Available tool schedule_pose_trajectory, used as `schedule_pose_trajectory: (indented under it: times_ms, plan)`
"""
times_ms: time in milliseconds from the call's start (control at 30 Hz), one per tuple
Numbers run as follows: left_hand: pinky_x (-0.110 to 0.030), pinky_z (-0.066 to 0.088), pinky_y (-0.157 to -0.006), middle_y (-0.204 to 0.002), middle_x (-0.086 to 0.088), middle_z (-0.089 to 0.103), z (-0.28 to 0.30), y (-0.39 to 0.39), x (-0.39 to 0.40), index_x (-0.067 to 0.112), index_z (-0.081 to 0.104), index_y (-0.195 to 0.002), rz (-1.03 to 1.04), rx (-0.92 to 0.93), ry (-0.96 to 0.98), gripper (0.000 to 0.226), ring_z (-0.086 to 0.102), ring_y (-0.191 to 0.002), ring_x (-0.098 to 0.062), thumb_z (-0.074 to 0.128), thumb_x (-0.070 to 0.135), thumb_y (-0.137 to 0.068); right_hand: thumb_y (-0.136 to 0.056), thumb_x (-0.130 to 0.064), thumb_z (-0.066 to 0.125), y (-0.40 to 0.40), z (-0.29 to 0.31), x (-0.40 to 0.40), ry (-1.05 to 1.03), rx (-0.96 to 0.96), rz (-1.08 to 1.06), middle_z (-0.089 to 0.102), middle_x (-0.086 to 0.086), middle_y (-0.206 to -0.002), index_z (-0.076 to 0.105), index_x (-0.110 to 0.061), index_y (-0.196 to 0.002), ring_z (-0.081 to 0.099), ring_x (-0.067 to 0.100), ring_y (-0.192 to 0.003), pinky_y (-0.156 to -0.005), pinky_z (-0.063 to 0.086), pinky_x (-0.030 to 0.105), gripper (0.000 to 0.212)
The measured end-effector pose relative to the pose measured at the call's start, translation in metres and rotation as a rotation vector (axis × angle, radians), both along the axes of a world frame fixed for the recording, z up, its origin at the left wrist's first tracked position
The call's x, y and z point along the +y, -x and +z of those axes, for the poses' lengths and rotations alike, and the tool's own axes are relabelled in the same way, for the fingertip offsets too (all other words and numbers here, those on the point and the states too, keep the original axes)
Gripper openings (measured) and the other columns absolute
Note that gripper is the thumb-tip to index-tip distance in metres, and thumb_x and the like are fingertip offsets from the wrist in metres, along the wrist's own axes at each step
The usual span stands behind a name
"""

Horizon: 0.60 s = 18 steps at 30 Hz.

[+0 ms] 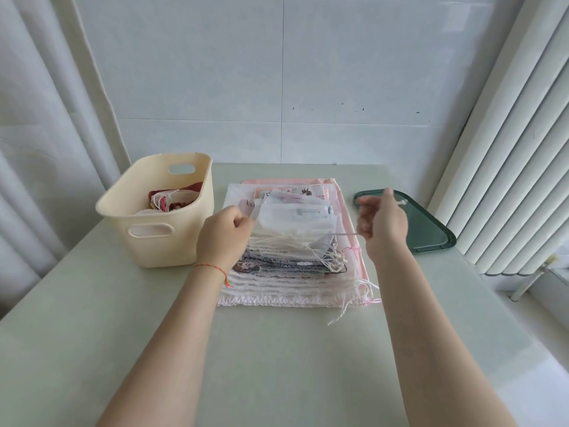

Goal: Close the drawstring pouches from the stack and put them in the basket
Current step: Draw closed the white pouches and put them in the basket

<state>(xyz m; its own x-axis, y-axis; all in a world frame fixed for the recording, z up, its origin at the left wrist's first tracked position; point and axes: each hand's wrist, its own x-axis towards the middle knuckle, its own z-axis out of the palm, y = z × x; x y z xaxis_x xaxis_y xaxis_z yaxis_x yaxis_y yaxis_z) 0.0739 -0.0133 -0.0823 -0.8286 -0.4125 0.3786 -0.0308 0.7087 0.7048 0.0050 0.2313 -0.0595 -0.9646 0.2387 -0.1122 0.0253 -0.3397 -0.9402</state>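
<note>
The top pouch (pixel 292 215) lies on the stack (pixel 295 254) at mid-table, right of the basket (pixel 160 211). It looks light, thin and limp, so it is best held at its gathered mouth and by the cord (pixel 345 233). The left hand (pixel 223 234) pinches the pouch's left edge. The right hand (pixel 381 220), raised and drawn right, pinches the taut cord, wrist cocked.
</note>
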Motion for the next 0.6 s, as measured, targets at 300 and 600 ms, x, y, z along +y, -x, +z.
schedule_pose_trajectory:
  times_ms: [300, 600]
  plan:
    - [-0.034, 0.034, -0.052, -0.046, -0.005, 0.049, 0.003, 0.0, 0.0, 0.014, 0.032, -0.047, -0.176, -0.216, 0.215, 0.069, 0.043, -0.049, -0.022, 0.06, 0.066, -0.082, -0.101, -0.042, 0.033, -0.016, 0.0, -0.023, -0.948, 0.15, 0.246, 0.063, 0.001, -0.053, 0.061, -0.007, -0.053, 0.055, 0.01, -0.051, -0.062, 0.046, 0.029, 0.065]
    - [-0.031, 0.02, -0.056, -0.051, 0.001, 0.021, 0.005, 0.001, -0.005, 0.019, 0.026, -0.052, -0.265, -0.077, -0.009, 0.061, 0.023, -0.053, -0.017, 0.074, 0.04, -0.083, -0.104, -0.041, 0.028, -0.025, 0.003, -0.036, -1.439, 0.208, 0.117, 0.022, -0.004, -0.06, 0.034, -0.012, -0.049, 0.038, 0.021, -0.044, -0.045, 0.023, 0.029, 0.063]
